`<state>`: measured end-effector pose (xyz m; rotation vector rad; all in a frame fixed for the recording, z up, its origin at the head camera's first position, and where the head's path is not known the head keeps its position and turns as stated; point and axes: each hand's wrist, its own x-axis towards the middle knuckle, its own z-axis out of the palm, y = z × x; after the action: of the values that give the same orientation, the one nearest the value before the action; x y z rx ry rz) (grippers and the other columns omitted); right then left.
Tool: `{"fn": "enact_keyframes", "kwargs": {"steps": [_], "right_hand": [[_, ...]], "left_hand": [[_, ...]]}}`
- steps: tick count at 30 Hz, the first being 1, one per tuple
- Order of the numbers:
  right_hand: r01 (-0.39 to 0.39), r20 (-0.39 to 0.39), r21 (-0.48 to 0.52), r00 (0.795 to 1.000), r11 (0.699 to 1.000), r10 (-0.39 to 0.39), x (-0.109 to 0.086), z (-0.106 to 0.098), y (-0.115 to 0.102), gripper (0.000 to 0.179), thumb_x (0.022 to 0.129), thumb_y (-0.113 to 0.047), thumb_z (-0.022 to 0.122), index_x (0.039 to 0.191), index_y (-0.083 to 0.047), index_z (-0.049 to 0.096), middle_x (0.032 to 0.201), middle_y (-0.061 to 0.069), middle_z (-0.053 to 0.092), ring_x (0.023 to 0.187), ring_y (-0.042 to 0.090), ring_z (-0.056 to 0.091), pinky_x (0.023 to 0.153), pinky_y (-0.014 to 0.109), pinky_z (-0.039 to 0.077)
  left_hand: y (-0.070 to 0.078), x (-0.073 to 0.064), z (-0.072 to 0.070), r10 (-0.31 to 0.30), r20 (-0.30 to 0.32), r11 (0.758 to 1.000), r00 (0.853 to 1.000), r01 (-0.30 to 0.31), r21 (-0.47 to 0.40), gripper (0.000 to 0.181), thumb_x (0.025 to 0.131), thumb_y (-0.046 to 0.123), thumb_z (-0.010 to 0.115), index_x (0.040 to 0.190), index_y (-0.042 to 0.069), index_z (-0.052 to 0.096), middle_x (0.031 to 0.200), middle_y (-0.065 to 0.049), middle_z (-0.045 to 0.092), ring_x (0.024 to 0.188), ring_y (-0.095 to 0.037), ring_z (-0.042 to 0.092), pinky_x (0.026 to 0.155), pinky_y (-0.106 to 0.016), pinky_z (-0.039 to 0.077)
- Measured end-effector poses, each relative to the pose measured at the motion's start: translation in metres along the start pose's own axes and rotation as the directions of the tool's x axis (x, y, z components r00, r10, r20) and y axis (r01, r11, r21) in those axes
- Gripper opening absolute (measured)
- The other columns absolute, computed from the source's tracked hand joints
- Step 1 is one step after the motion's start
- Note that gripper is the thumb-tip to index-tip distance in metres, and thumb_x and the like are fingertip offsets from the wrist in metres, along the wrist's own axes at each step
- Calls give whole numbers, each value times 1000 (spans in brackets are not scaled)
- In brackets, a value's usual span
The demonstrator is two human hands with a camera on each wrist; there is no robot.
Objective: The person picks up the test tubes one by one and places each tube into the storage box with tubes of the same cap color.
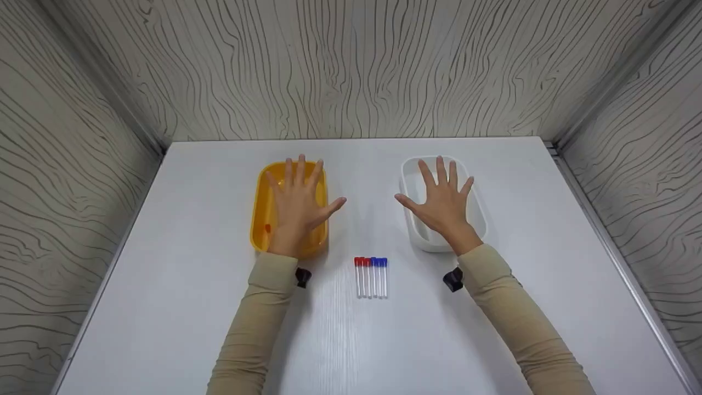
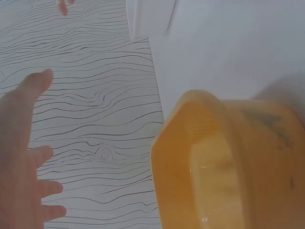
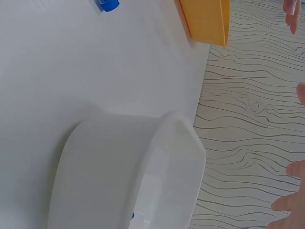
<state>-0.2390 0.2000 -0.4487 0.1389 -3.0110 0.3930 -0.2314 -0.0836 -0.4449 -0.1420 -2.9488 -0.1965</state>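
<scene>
My left hand (image 1: 299, 203) hovers over a yellow plastic tub (image 1: 256, 214), fingers spread and straight, holding nothing. Over a white plastic tub (image 1: 430, 246) on the right, my right hand (image 1: 444, 203) is spread the same way, also with nothing in it. Between the tubs and nearer to me, several clear tubes (image 1: 371, 280) lie side by side in a row, with red caps on the left and blue caps on the right. A small red piece (image 1: 267, 227) shows inside the yellow tub. In the right wrist view, a tiny blue spot (image 3: 132, 215) shows at the white tub.
Everything stands on a white table (image 1: 181, 263). A wood-grain patterned wall (image 1: 351, 71) rises behind it, and similar panels flank both sides. Small black devices (image 1: 453, 280) are worn at both wrists, beside the beige sleeves (image 1: 515, 307).
</scene>
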Motion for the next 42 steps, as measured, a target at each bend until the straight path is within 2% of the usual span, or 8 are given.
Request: {"fn": "enact_keyframes", "kwargs": {"steps": [10, 13, 17, 20, 25, 29, 37, 42], "right_hand": [[54, -41, 83, 998, 995, -51, -11, 1, -7, 83, 88, -62, 52, 151, -12, 30, 158, 20, 27, 147, 41, 23, 115, 66, 23], [86, -82, 127, 994, 988, -76, -16, 3, -9, 76, 90, -55, 55, 147, -8, 36, 151, 22, 37, 141, 41, 33, 112, 61, 32], [139, -139, 190, 984, 972, -114, -24, 8, -11, 66, 91, -45, 61, 140, -4, 44, 141, 22, 48, 131, 39, 45, 104, 55, 43], [157, -136, 235, 983, 959, -127, -32, 11, -14, 61, 92, -40, 62, 137, -3, 47, 137, 21, 52, 127, 37, 49, 102, 52, 46], [163, -87, 298, 986, 941, -144, -45, 16, -19, 56, 92, -36, 62, 136, -3, 48, 135, 20, 53, 127, 35, 50, 106, 50, 45], [199, -63, 325, 980, 924, -189, -54, 21, -22, 54, 92, -34, 63, 134, -4, 49, 134, 18, 55, 128, 34, 51, 108, 48, 43], [242, -11, 356, 967, 903, -255, -73, 34, -28, 48, 92, -30, 64, 132, -6, 53, 133, 14, 57, 128, 31, 53, 109, 45, 44], [224, 68, 369, 961, 902, -267, -84, 42, -29, 48, 92, -33, 63, 133, -9, 53, 135, 11, 57, 130, 29, 52, 109, 45, 44]], "left_hand": [[-7, -14, 0, -4, -32, 997, 999, 1, -81, 78, 86, 65, 49, 151, 26, 30, 162, -10, 24, 151, -33, 20, 121, -62, 9], [-11, -19, 3, -5, -61, 992, 998, -3, -130, 72, 88, 58, 53, 149, 24, 35, 159, -11, 30, 148, -32, 28, 122, -58, 14], [-17, -27, 8, 0, -140, 984, 990, -25, -174, 63, 89, 48, 58, 143, 20, 44, 151, -12, 43, 141, -32, 39, 121, -53, 25], [-22, -33, 13, 12, -219, 979, 976, -56, -197, 56, 89, 41, 63, 138, 16, 51, 142, -12, 53, 132, -31, 49, 116, -49, 34], [-32, -42, 22, 40, -362, 969, 931, -125, -214, 46, 87, 33, 68, 126, 10, 60, 126, -14, 64, 115, -32, 61, 104, -46, 47], [-41, -48, 31, 35, -429, 955, 903, -157, -252, 42, 85, 28, 69, 121, 7, 63, 119, -15, 67, 108, -33, 64, 97, -46, 51], [-64, -62, 42, -40, -395, 925, 918, -116, -361, 41, 85, 27, 70, 121, 6, 64, 121, -15, 65, 112, -32, 62, 97, -48, 51], [-78, -69, 49, -73, -374, 916, 924, -86, -391, 42, 85, 28, 71, 121, 7, 64, 122, -16, 65, 111, -35, 62, 97, -50, 51]]}}
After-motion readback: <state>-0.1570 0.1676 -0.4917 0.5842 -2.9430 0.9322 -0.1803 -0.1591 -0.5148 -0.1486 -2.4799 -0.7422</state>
